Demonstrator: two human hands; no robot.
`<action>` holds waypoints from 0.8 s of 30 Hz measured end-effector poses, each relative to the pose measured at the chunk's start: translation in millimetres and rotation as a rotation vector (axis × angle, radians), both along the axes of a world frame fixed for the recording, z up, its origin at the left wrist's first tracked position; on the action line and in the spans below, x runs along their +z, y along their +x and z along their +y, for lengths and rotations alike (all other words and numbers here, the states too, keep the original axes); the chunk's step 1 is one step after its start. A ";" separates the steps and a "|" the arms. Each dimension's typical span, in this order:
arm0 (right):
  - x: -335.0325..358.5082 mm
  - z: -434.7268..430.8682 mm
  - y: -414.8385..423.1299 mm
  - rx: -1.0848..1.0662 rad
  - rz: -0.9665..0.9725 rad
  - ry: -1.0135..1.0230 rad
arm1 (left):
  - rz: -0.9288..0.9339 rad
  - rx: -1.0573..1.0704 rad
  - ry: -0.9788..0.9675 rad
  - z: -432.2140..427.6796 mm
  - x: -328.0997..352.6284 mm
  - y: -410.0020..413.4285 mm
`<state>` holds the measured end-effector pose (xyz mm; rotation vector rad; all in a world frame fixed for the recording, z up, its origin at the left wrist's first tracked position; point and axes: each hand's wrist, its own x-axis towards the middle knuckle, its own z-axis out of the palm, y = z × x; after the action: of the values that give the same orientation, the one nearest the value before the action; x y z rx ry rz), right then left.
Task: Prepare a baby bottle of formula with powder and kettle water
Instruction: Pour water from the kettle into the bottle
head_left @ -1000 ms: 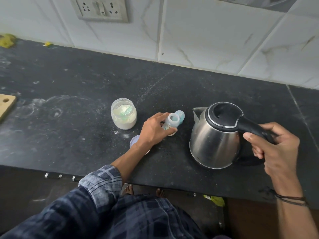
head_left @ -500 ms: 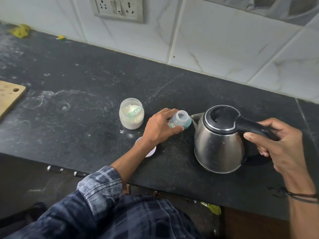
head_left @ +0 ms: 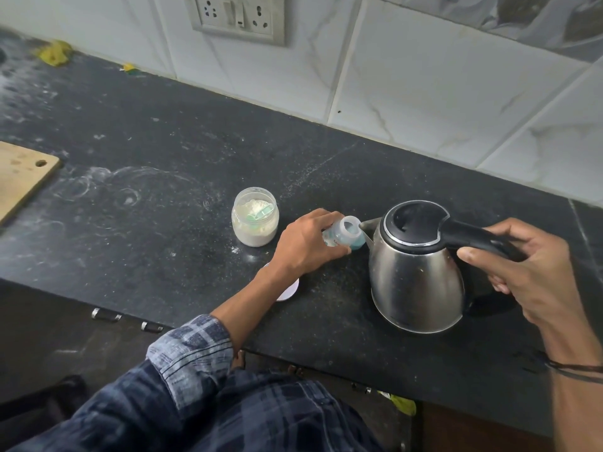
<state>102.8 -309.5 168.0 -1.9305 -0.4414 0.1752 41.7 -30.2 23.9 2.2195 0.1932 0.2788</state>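
Left hand (head_left: 306, 246) is wrapping the bottle (head_left: 346, 235), tilting its open mouth toward the kettle (head_left: 416, 272) spout, just beside it, mid-worktop (head_left: 163, 223). Right hand (head_left: 535, 272) is gripping the kettle handle; the pour is looking imminent.

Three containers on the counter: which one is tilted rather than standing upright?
The small clear baby bottle in the left hand: it leans with its open mouth toward the steel kettle's spout. The kettle and the clear powder jar stand upright.
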 end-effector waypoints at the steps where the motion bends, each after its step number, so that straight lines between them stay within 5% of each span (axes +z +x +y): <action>1: 0.1 1.1 1.3 0.002 0.000 -0.007 | 0.001 0.006 0.009 0.2 0.9 0.1; 24: 10.6 21.8 3.5 0.021 0.013 -0.056 | -0.006 0.039 0.032 7.6 -2.2 -4.6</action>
<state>106.3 -287.7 178.6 -1.9788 -0.4529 0.2158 37.0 -22.6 21.7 2.2485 0.2306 0.3119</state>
